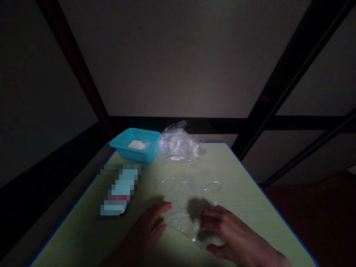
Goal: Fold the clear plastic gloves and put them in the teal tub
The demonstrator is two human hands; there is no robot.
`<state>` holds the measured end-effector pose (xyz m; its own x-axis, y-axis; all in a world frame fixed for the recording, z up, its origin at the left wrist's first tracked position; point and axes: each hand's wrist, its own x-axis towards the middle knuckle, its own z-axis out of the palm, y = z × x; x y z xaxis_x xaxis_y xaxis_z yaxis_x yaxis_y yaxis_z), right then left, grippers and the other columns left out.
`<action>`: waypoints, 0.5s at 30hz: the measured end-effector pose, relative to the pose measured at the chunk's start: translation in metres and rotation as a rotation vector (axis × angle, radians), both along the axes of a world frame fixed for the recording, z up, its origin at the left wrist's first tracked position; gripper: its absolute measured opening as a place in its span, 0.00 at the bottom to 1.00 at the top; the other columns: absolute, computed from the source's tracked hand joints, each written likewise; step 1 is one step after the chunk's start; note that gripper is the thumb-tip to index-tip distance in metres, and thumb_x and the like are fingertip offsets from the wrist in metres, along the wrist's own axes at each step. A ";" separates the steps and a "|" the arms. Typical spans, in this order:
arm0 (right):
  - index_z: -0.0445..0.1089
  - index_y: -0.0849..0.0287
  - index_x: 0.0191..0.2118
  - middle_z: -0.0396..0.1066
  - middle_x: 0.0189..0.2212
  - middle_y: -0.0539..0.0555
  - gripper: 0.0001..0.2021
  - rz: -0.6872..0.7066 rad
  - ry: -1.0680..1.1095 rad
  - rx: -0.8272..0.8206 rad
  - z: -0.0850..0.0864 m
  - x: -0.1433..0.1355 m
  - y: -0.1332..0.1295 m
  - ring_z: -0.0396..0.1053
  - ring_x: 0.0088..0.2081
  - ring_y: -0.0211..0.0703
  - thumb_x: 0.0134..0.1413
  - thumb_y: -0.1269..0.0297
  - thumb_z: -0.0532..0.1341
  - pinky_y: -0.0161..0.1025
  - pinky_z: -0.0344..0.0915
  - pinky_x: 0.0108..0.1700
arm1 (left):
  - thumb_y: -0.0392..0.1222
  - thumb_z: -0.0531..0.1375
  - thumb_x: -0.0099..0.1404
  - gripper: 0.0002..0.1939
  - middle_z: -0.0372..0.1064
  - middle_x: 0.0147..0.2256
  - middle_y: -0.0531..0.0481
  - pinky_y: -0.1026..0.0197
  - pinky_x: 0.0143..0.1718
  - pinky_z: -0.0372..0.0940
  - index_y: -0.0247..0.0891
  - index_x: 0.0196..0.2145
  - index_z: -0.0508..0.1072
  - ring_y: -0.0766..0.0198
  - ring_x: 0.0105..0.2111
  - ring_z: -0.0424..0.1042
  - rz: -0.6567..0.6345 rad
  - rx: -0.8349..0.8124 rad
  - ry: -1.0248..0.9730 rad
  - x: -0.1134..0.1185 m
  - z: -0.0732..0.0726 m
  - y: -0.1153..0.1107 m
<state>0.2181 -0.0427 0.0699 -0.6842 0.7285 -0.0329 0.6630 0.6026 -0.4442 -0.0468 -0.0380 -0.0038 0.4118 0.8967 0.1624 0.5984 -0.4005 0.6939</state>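
Note:
A thin clear plastic bag (182, 218) lies spread on the pale green table (247, 207), its looped handles pointing toward the far side. My left hand (148, 224) is at the bag's left edge, thumb and fingers apart, with nothing seen between them. Over the near right part of the bag, my right hand (222, 226) hovers with bent fingers and the thumb held away from them. Nothing shows in its grasp. Whether either hand touches the plastic is hard to make out in the dim light.
At the far left stands a blue plastic basket (152, 152) with white pieces (136, 144) inside. Beside it sits a heap of crumpled clear plastic bags (180, 144). A blurred-out, light blue flat object (122, 189) lies on the left. A wall rises behind the table.

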 end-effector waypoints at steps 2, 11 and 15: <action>0.71 0.60 0.36 0.70 0.40 0.54 0.10 0.028 -0.028 0.004 -0.008 -0.003 -0.011 0.66 0.44 0.47 0.43 0.69 0.65 0.44 0.60 0.49 | 0.34 0.52 0.59 0.24 0.68 0.49 0.48 0.56 0.51 0.63 0.45 0.54 0.62 0.59 0.49 0.67 0.004 -0.084 -0.052 -0.003 -0.002 -0.007; 0.69 0.60 0.31 0.70 0.33 0.54 0.10 0.008 -0.102 0.094 -0.020 -0.007 -0.014 0.66 0.39 0.46 0.48 0.78 0.53 0.44 0.62 0.44 | 0.31 0.55 0.53 0.29 0.69 0.47 0.47 0.52 0.52 0.61 0.44 0.54 0.63 0.57 0.48 0.67 0.028 -0.158 -0.060 -0.005 0.000 -0.011; 0.67 0.58 0.31 0.69 0.31 0.53 0.12 -0.046 0.047 0.012 -0.004 -0.005 -0.011 0.66 0.36 0.44 0.47 0.79 0.51 0.42 0.63 0.41 | 0.31 0.57 0.50 0.29 0.69 0.48 0.47 0.50 0.52 0.60 0.44 0.52 0.65 0.55 0.50 0.66 0.023 -0.109 -0.013 -0.003 0.004 -0.010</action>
<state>0.2134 -0.0540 0.0659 -0.6506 0.7594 0.0078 0.6686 0.5776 -0.4682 -0.0494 -0.0480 0.0006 0.3894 0.9185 0.0685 0.5976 -0.3085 0.7401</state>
